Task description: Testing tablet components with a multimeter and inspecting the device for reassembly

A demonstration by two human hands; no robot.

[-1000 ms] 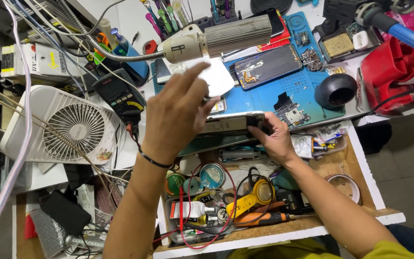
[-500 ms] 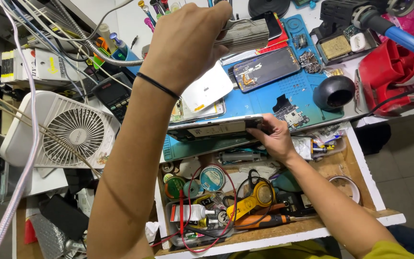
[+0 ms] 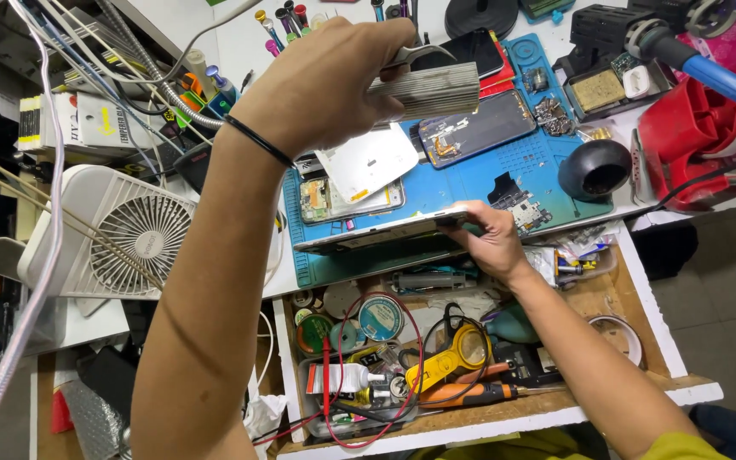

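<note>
My left hand is raised over the bench and closed around the rear of a ribbed grey lamp head on a metal gooseneck. A black band circles that wrist. My right hand grips the right end of a slim silver phone, held edge-on above the blue work mat. On the mat under the lamp lie an opened phone body with a white back cover, and another dark opened phone.
A white desk fan stands at the left. An open wooden drawer below the mat holds solder reels, a yellow tool, and red and black leads. A black cup, a red stand and a blue-handled iron sit right.
My left hand rose from in front of the mat with fingers apart and closed on the lamp head, which now sits lower and further right. My right hand kept the phone in place.
</note>
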